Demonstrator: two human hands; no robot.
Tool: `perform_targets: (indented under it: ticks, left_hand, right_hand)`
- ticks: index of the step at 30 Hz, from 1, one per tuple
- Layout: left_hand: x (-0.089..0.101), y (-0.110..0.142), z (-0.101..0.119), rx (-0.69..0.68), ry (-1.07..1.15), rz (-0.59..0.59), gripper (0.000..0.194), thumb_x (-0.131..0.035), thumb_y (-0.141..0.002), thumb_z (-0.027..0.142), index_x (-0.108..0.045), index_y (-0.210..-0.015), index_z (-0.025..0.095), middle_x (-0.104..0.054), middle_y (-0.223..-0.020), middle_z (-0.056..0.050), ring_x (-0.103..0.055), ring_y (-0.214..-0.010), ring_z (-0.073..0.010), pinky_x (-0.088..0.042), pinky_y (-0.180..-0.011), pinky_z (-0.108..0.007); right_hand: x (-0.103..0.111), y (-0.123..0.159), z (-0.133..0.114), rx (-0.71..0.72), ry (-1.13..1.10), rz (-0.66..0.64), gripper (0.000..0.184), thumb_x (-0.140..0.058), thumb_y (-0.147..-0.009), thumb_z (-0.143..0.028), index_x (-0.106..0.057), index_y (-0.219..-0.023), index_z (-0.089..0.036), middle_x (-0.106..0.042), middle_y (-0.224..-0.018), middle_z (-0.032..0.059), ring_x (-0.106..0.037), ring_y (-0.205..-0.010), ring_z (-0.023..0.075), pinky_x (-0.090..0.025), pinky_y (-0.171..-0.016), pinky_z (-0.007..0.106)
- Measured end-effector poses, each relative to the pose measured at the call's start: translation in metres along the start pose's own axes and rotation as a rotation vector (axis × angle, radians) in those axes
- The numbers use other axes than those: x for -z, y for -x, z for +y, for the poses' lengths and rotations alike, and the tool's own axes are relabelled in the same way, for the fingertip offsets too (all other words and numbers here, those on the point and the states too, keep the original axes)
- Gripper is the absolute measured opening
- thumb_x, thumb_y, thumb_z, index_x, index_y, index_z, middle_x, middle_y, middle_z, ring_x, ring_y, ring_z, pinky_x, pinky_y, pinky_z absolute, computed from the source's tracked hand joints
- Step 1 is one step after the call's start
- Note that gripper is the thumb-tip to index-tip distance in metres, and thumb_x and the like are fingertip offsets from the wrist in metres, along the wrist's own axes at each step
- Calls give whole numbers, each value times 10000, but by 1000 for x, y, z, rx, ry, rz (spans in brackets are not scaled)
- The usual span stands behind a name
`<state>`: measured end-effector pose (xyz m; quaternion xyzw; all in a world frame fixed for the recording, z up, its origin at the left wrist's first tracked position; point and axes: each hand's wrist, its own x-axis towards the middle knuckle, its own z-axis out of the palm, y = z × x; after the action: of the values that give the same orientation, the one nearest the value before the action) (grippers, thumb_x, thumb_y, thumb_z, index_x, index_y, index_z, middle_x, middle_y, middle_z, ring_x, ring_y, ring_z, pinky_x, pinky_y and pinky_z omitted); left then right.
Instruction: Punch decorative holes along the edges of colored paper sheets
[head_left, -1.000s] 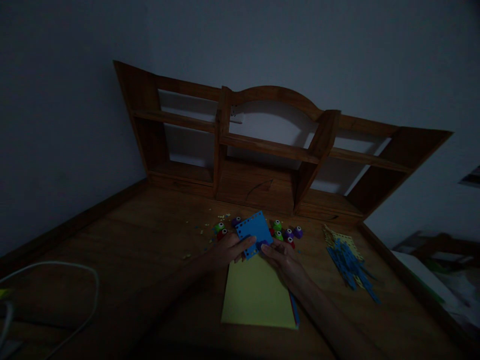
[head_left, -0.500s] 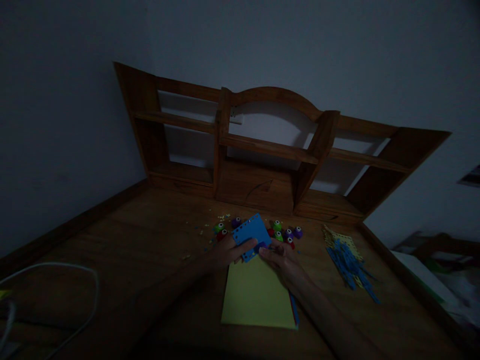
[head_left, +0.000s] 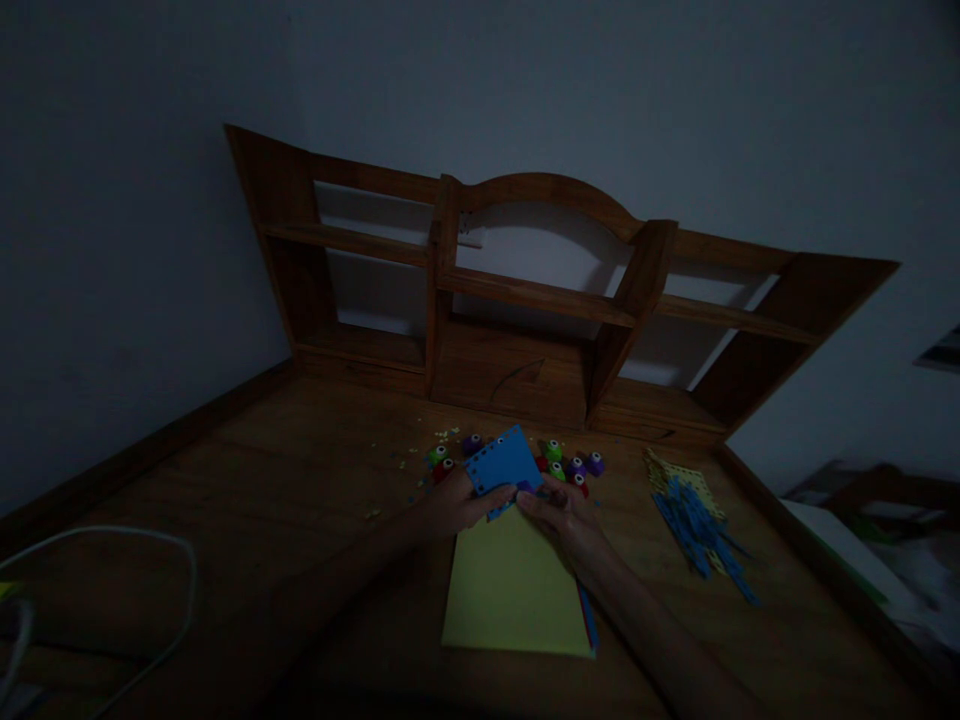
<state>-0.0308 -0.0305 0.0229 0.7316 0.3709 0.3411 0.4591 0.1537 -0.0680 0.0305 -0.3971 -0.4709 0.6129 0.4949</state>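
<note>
A blue sheet of paper (head_left: 504, 462) with holes punched along its edges is in my left hand (head_left: 457, 503), thumb pressed on its lower part. My right hand (head_left: 564, 508) grips a small purple craft punch (head_left: 526, 488) at the sheet's lower right edge; the fingers hide part of it. Under my hands lies a yellow sheet (head_left: 517, 590), with red and blue sheets showing beneath its right side. Several small punches surround the blue paper: a green punch (head_left: 438, 455) and a red punch (head_left: 442, 468) on the left, a purple punch (head_left: 595, 463) on the right.
Yellow and blue paper bits (head_left: 448, 432) are scattered left of the punches. To the right lies a pile of blue punched strips (head_left: 697, 525) over yellow punched paper (head_left: 694, 485). A wooden shelf (head_left: 510, 375) stands behind. A white cable (head_left: 187, 560) curves at left.
The left thumb has shifted slightly on the blue paper, and the paper's lower edge is less visible. The right hand stays on the purple craft punch, almost unmoved.
</note>
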Motion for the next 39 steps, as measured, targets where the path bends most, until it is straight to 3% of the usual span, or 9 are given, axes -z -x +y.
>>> perform_targets:
  ticks: [4, 9, 13, 16, 24, 30, 39]
  left_hand:
    - [0, 0, 1, -6, 14, 15, 293, -515, -839, 462, -534, -820, 170, -532, -659, 19, -472, -586, -109, -381, -531, -212]
    - [0, -1, -3, 84, 22, -16, 366, -471, -845, 521, -491, -747, 169, -470, -563, 38, -438, -498, -102, -345, -473, -217]
    - [1, -2, -7, 99, -6, 4, 422, -423, -854, 554, -468, -682, 172, -444, -524, 45, -433, -485, -104, -336, -481, -223]
    - [1, -2, -10, 91, -36, 39, 433, -410, -857, 558, -458, -657, 177, -438, -509, 49, -436, -482, -106, -332, -490, -224]
    - [4, -4, -11, 73, -87, 111, 471, -375, -864, 581, -452, -625, 183, -443, -504, 46, -453, -485, -119, -355, -522, -239]
    - [5, -9, -8, 38, -116, 233, 485, -392, -861, 570, -444, -579, 179, -439, -492, 43, -433, -502, -117, -340, -520, -234]
    - [9, -17, -19, 110, -150, 326, 579, -410, -845, 586, -452, -441, 174, -452, -389, 26, -471, -430, -122, -369, -543, -247]
  right_hand:
    - [2, -1, 3, 17, 18, 16, 252, -764, -677, -334, -673, -849, -173, -684, -852, 47, -618, -766, 195, -481, -737, 330]
    - [7, -5, 9, 46, 76, 49, 248, -754, -686, -368, -670, -817, -175, -660, -787, 22, -572, -664, 144, -442, -641, 275]
    - [10, -8, 11, 6, 138, 56, 267, -753, -679, -398, -642, -765, -171, -581, -623, -22, -432, -482, 76, -321, -472, 222]
    - [10, -9, 11, 27, 162, 28, 252, -732, -710, -389, -627, -770, -168, -552, -600, -31, -377, -455, 61, -257, -435, 214]
    - [8, -11, 11, 52, 151, 16, 277, -760, -673, -360, -662, -857, -177, -593, -654, -10, -466, -517, 96, -347, -475, 228]
    - [7, -11, 7, 50, 175, -3, 281, -762, -663, -364, -683, -849, -169, -617, -695, 9, -491, -554, 108, -376, -493, 235]
    - [8, -12, 10, 52, 113, 42, 285, -772, -656, -358, -680, -846, -166, -645, -688, 16, -532, -567, 120, -403, -557, 254]
